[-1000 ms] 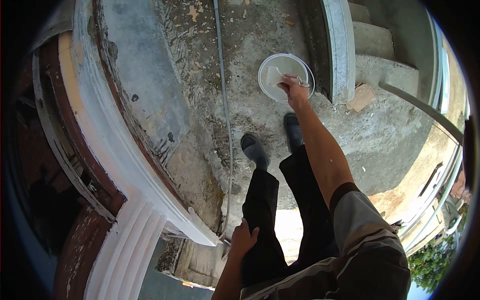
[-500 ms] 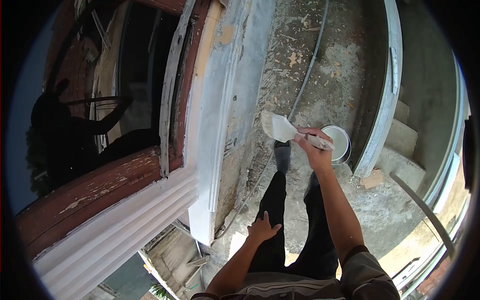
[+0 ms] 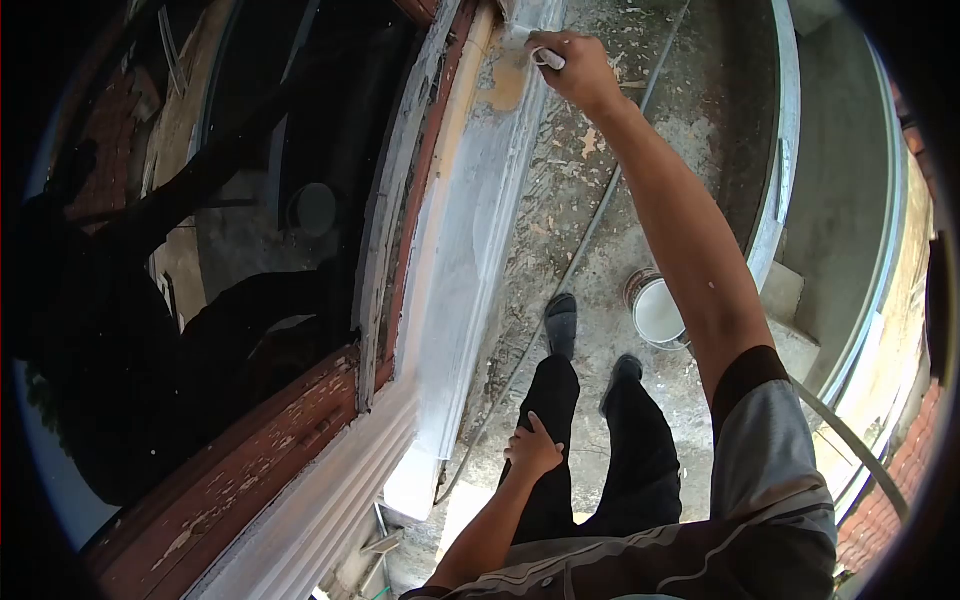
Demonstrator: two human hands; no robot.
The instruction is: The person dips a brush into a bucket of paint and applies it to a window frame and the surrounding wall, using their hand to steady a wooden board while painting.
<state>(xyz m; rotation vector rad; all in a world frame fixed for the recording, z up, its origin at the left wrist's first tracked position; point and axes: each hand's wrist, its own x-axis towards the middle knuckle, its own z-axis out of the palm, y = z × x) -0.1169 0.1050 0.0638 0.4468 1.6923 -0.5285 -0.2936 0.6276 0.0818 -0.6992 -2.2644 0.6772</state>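
Note:
My right hand (image 3: pixel 580 70) is closed round the handle of a paintbrush (image 3: pixel 549 59), at the end of my outstretched arm. The brush is up against the far part of the white-painted wall ledge (image 3: pixel 465 210), by a bare tan patch (image 3: pixel 507 85). Its bristles are mostly hidden from me. On my left thigh rests my left hand (image 3: pixel 535 447), fingers spread and holding nothing. A bucket (image 3: pixel 660 312) of white paint stands on the floor by my feet, below my right arm.
A red-framed window (image 3: pixel 230 475) with peeling paint and dark reflective glass fills the left. A grey hose (image 3: pixel 600 215) runs along the flaking concrete floor. On the right are a curved low wall edge (image 3: pixel 785 130) and concrete steps (image 3: pixel 790 320).
My right hand has swung the paintbrush forward and left, from above the bucket to the far ledge. My left hand stays on my thigh. The view has shifted somewhat.

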